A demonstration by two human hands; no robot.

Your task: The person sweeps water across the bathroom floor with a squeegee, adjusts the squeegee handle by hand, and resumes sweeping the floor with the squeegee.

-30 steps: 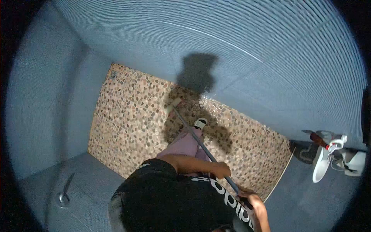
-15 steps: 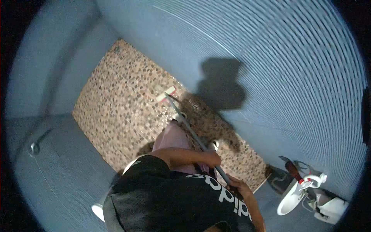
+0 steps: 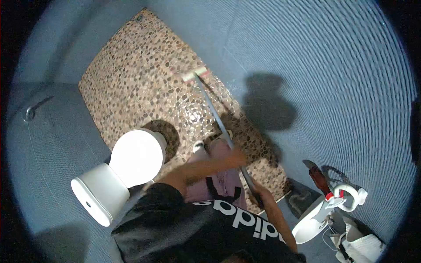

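A long-handled floor brush (image 3: 213, 109) with a grey pole slants across the view. Its pale head, edged in red, rests on the pebble-patterned floor (image 3: 131, 57) beside the blue wall. My left hand (image 3: 238, 158), slightly blurred, is closed around the pole at mid-length. Nearer my body, my right hand (image 3: 259, 193) grips the pole's dark lower end. Wet, shiny floor shows between the brush head and my feet.
A white toilet (image 3: 138, 158) with its lid down stands to my left. At right are a white washbasin (image 3: 309, 223) and a red-brown brush-like object (image 3: 319, 177). A metal fixture (image 3: 30, 114) sits on the left wall (image 3: 52, 153).
My view has shifted and the toilet has come into sight at left. My feet have moved back from the brush head, and the pole reaches farther ahead. Both hands still hold it.
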